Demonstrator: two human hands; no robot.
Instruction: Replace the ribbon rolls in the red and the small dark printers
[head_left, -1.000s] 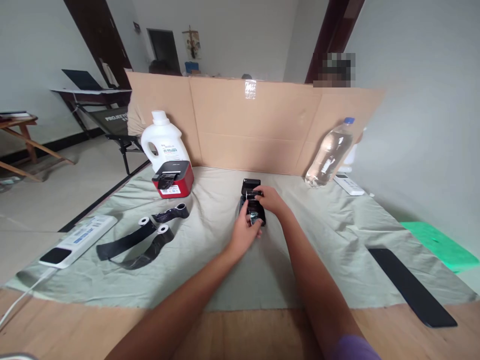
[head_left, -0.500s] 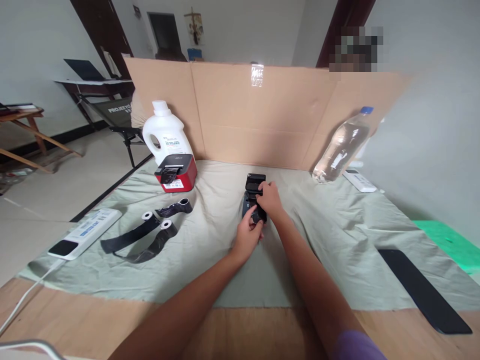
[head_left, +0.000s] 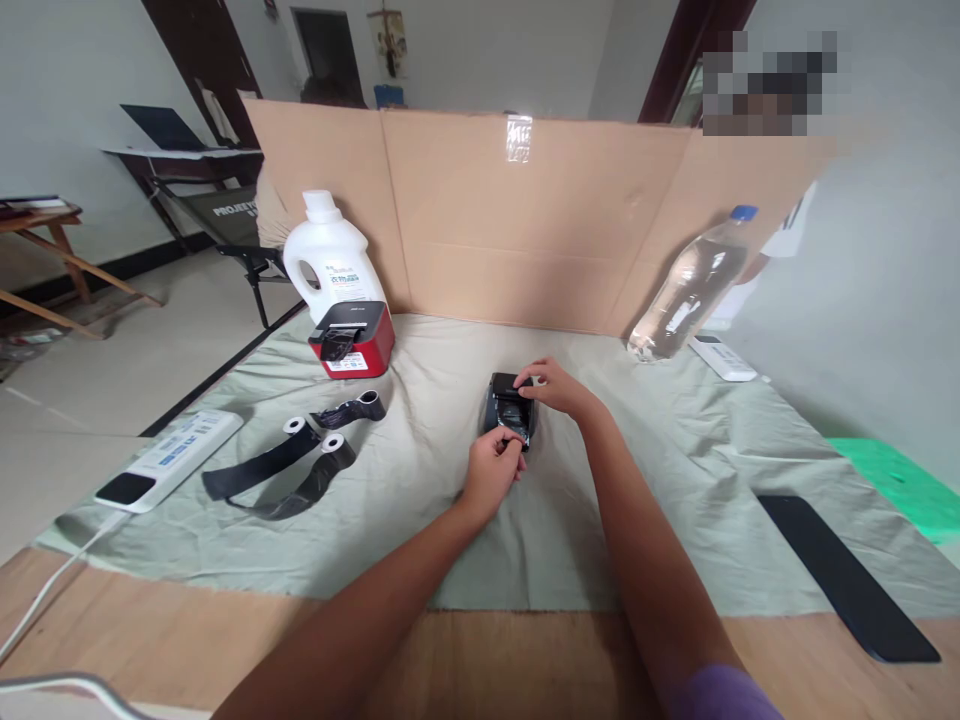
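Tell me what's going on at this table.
A person is working on a small black printer. The right hand is on its lid, which looks closed; the left hand pinches at its near edge, what it holds unclear. Three partly unrolled black rolls lie to the left.

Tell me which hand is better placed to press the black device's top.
Probably the right hand: it reaches the far top of the black device. The left hand is at the near edge, seemingly pinching a dark strip.
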